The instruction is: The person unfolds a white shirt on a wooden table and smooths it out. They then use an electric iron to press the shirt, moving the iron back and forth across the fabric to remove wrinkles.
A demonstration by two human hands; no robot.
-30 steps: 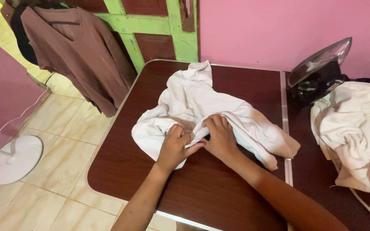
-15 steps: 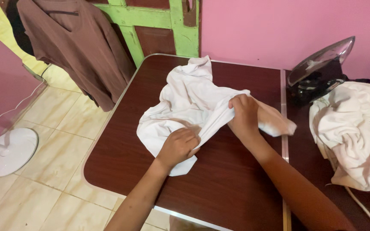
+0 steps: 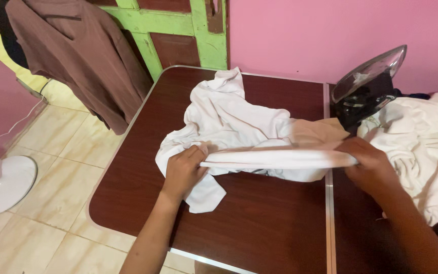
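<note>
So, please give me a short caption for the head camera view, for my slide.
Left hand and right hand stretch a white garment over a dark table.

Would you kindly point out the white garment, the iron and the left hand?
white garment (image 3: 239, 119), head view, on its crumpled upper part.
iron (image 3: 368, 83), head view, on its upturned soleplate.
left hand (image 3: 183, 170), head view, on its back.

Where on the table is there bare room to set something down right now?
The near strip of the brown table is bare, between the white garment and the front edge. A smaller patch lies along the left edge, beside the left hand. The right side is crowded: right hand, iron, pile of white cloth.
</note>
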